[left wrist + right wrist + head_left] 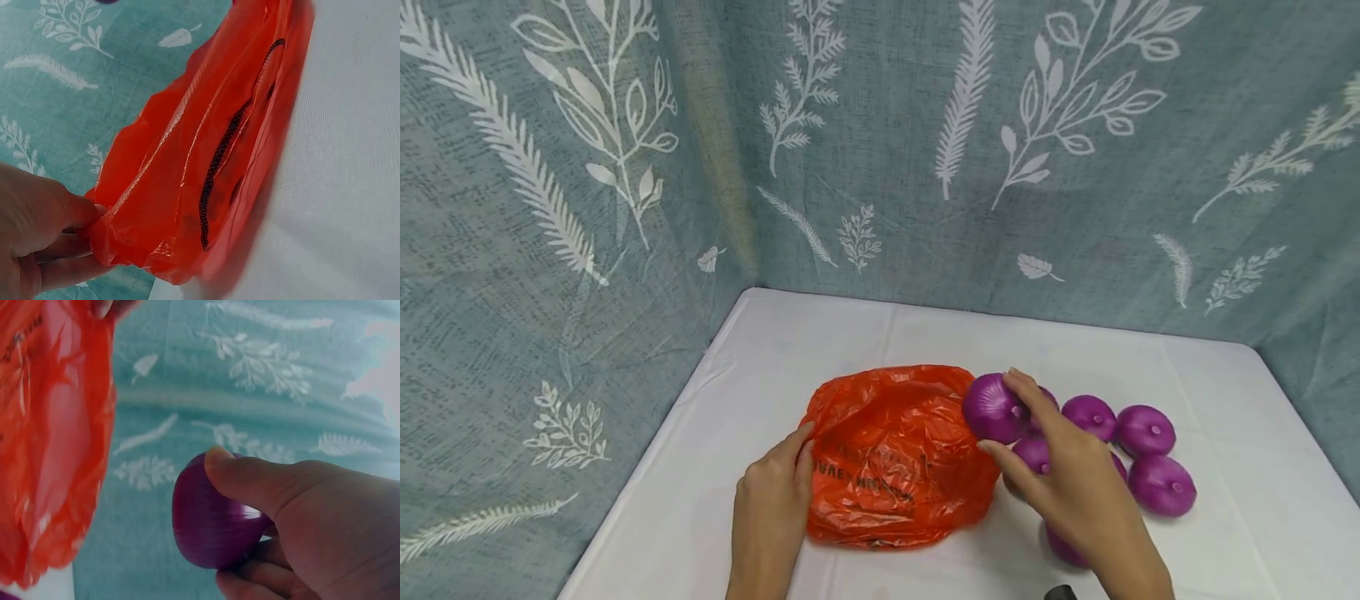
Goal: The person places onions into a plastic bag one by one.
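My left hand (pixel 772 487) pinched the left edge of the red plastic bag (pixel 887 467) on the white desk (pixel 820 329). My right hand (pixel 1075 475), thumb and fingers curved round a purple onion (pixel 990 408), held it up just beside the bag's right side, near the other onions (pixel 1161 486) lying on the desk.

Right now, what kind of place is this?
Maybe a little indoor work corner, though I can't tell which room. Leaf-patterned cloth hangs around a white tabletop, where someone is handling a red bag and purple onions.
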{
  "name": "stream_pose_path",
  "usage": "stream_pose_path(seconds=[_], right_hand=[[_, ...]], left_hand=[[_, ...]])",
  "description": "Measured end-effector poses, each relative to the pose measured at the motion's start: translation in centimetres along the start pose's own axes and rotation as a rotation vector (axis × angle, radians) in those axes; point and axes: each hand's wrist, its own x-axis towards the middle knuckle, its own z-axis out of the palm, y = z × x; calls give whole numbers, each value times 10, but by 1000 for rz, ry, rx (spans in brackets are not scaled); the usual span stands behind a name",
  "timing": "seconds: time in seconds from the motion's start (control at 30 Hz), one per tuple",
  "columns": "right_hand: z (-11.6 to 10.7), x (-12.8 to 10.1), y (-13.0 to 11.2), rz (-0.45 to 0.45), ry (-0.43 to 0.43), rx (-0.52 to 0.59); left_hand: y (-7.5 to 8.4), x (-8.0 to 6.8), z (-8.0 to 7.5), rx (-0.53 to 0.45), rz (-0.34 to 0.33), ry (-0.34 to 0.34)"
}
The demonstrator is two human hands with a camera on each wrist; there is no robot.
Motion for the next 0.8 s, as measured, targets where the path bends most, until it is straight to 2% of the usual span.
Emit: stream_pose_path(seconds=[0.17,0.43,0.8], right_hand=[[15,13,-12,-10,-60,58],[41,30,-32,39,-161,117],[76,41,-37,60,-256,120]], left_hand=[[-2,-2,-1,3,-3,5],[-3,-2,-1,5,-10,12],[-3,-3,-1,0,4,15]])
